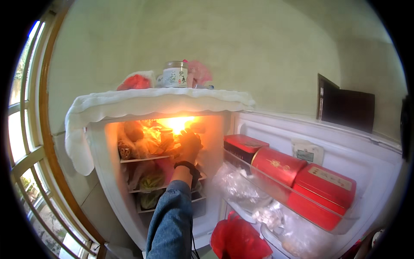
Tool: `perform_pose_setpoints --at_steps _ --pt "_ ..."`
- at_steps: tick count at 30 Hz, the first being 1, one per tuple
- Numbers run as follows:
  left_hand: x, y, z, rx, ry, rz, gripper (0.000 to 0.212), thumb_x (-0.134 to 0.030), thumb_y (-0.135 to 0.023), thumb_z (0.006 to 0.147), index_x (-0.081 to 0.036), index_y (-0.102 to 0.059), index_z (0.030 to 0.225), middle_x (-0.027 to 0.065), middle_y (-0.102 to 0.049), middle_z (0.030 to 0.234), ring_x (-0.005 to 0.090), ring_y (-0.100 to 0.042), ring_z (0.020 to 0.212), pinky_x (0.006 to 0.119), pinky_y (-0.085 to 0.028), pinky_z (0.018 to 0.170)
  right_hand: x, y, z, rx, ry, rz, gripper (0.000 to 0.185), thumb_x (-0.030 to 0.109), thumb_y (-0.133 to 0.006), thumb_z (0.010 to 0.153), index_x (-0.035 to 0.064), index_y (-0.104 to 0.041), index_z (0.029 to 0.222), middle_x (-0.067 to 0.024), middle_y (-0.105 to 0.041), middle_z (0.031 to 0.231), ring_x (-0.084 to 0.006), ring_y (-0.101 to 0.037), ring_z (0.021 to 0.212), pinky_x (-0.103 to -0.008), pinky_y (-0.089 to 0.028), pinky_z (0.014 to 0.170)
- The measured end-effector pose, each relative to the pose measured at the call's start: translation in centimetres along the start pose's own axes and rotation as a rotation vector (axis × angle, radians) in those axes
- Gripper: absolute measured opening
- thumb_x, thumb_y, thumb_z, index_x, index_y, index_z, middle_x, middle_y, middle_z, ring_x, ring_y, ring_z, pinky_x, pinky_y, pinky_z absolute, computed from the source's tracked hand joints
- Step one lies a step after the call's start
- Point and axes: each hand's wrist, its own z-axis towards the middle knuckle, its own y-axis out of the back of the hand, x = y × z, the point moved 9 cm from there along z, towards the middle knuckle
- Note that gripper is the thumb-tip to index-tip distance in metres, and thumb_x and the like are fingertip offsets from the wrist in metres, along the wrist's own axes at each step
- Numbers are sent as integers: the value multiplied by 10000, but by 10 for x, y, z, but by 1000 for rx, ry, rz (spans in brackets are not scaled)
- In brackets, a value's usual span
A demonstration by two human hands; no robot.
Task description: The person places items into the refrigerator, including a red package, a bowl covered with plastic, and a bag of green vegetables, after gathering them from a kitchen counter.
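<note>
My left hand (pixel 190 144) reaches into the upper part of an open refrigerator (pixel 106 181), close to the glowing lamp (pixel 179 124). Glare blurs the fingers, so whether they grip anything is unclear. A dark band (pixel 189 170) circles the wrist above a blue denim sleeve (pixel 171 220). Just left of the hand, plastic-bagged food (pixel 142 139) crowds the top shelf (pixel 145 159). Beneath it lie a pink bag (pixel 168 168) and bagged green vegetables (pixel 151 181), partly behind my forearm. My right hand is out of view.
The opened door (pixel 362 145) extends right, its rack holding red tins (pixel 320 191) above plastic bags (pixel 239 183). A red bag (pixel 239 239) appears below. On top, a white cloth (pixel 155 97) lies under a labelled jar (pixel 175 74). A barred window (pixel 26 158) stands left.
</note>
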Motion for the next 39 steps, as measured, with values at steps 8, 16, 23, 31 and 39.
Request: perform_pose_setpoints --at_steps 8,16,23,31,39 --pt "24 -18 20 232 211 -305 947 -502 -710 621 -68 -288 1349 189 -404 1302 375 -425 1149 504 -393 871 23 24 30 -32 -5 33 311 243 -655 799 39 -608 1029 -63 -604 833 -97 -564 711 -237 -465 592" --pt "69 -26 21 -43 292 -860 470 -274 -560 833 -32 -443 1218 134 -555 1031 262 -549 907 340 -441 813 34 23 52 21 40 32 328 239 -654 800 42 -597 1056 -66 -603 858 -98 -566 724 -240 -469 599" --pt "60 31 2 -562 164 -1009 661 -393 -667 748 -8 -415 1224 201 -427 1229 287 -408 1125 359 -287 1014 26 15 55 40 37 29 345 236 -654 801 44 -588 1080 -69 -603 881 -98 -567 736 -243 -472 605" --pt "45 119 -153 -627 245 -1440 259 -119 -463 886 21 -532 1093 136 -572 1033 242 -550 923 300 -432 815 23 -6 51 123 67 5 364 232 -653 802 47 -577 1107 -72 -603 906 -99 -569 749 -246 -476 613" --pt "93 179 -371 -731 582 -1967 257 -54 -464 860 37 -502 1098 118 -543 1093 172 -535 995 297 -433 885 21 -39 43 247 119 -47 386 227 -652 803 50 -566 1135 -76 -602 931 -100 -570 762 -248 -479 620"
